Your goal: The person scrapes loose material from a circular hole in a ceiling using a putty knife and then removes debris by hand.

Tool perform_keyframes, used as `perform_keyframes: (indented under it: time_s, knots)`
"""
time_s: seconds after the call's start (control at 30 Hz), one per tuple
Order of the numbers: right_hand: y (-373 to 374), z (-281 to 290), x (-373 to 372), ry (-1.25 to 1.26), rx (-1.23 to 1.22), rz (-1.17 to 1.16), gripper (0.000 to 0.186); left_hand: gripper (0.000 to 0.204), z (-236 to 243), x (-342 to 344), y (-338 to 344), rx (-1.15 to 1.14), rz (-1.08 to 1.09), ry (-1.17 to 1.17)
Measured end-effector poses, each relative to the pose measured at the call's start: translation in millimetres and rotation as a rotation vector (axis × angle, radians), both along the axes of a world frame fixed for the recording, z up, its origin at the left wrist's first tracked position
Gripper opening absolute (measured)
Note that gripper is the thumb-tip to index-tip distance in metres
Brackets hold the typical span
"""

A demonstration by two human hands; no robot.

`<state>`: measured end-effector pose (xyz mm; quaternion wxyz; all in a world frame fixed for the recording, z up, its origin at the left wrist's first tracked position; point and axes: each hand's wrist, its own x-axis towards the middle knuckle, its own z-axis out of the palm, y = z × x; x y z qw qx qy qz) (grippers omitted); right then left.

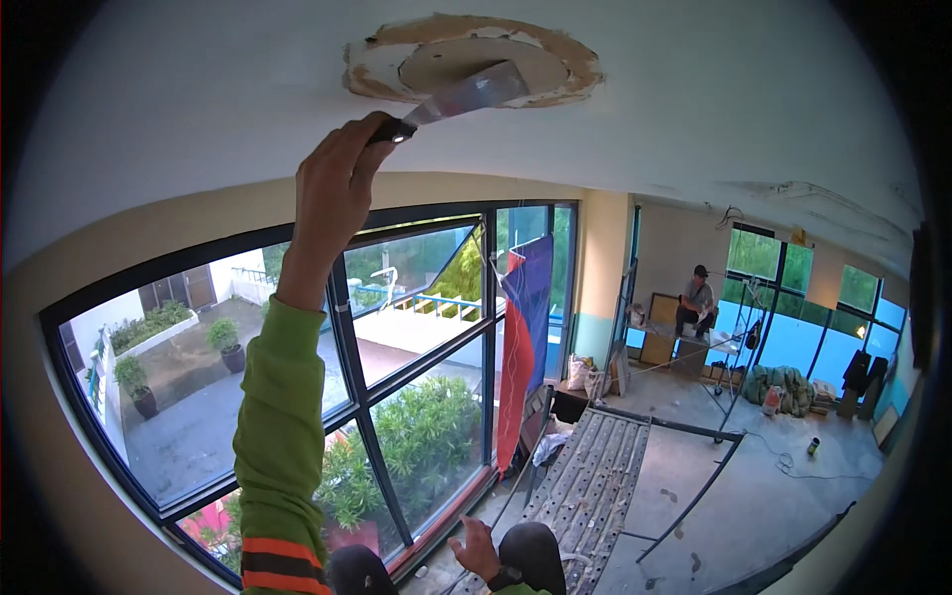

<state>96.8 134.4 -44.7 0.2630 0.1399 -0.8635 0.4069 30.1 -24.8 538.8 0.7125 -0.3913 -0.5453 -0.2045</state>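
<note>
My left hand (pixel 337 178) is raised toward the ceiling, closed around the black handle of a putty knife (pixel 471 92). Its wide metal blade is up against or just under a round patch (pixel 412 69) in the ceiling, ringed with uneven tan and white filler; whether it touches I cannot tell. Low in the picture, beside my dark-clad knee (pixel 535 555), my right hand (pixel 476 550) is empty with its fingers apart. A dark band circles that wrist.
Below me runs a perforated metal scaffold platform (pixel 595 466) with a dark rail (pixel 694 433). Large black-framed windows (pixel 362 407) stand on the left, one pane tilted out. A red and blue cloth (pixel 526 337) hangs beside them. Farther back, a person (pixel 697 300) sits near green bundles (pixel 778 390).
</note>
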Motion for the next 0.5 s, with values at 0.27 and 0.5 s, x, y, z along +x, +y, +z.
perform_keyframes:
  time_s: [0.27,0.5]
  knots:
    - [-2,-2,2,-0.038,0.035,0.003,0.06,0.021,3,11,17,-0.026,0.057,0.096]
    - [-4,-2,-1,-0.051,0.033,0.014,0.06,0.02,15,28,32,-0.059,0.055,0.174]
